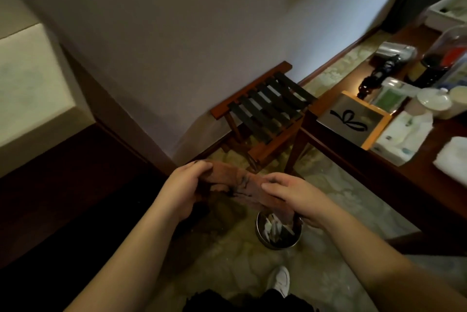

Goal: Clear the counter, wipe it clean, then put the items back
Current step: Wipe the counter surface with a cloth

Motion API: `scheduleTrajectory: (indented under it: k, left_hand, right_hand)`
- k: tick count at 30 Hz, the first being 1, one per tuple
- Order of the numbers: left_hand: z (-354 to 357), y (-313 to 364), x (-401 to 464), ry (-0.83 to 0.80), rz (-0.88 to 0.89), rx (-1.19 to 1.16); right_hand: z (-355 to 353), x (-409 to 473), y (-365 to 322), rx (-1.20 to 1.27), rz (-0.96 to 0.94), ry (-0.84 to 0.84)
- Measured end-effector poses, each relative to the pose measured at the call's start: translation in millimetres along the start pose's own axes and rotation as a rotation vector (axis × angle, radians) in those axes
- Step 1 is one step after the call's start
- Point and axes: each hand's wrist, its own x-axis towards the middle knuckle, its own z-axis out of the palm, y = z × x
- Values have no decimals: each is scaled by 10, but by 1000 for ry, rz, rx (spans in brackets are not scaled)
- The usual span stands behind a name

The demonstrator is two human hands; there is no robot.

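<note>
At lower centre of the frame both forearms reach forward, and the left hand (pixel 185 186) and right hand (pixel 294 194) each grip an end of a pinkish-brown cloth (pixel 241 185) stretched between them above a metal bin (pixel 278 232) on the floor. The bench (pixel 366 167) runs along the right edge, carrying a box with a black bow drawing (pixel 352 119); no writing is legible.

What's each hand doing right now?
Left hand: grips one end of the brown cloth.
Right hand: grips the cloth's other end.
</note>
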Motion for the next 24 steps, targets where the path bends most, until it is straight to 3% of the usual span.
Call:
scheduleTrajectory:
  k: [3,7,13,24]
  left_hand:
    - [181,37,216,-35,-22,41]
    - [281,-30,576,-68,3,187]
    - [457,-319,1296,-47,-58,340]
    - [987,-400,3038,-192,-285,258]
  right_hand:
    - [-247,59,138,-38,42,-85]
    - [-452,206,365,-22,98,-76]
    - [-579,630,678,44,203,25]
    - [-1043,1902,1058,59,416,307]
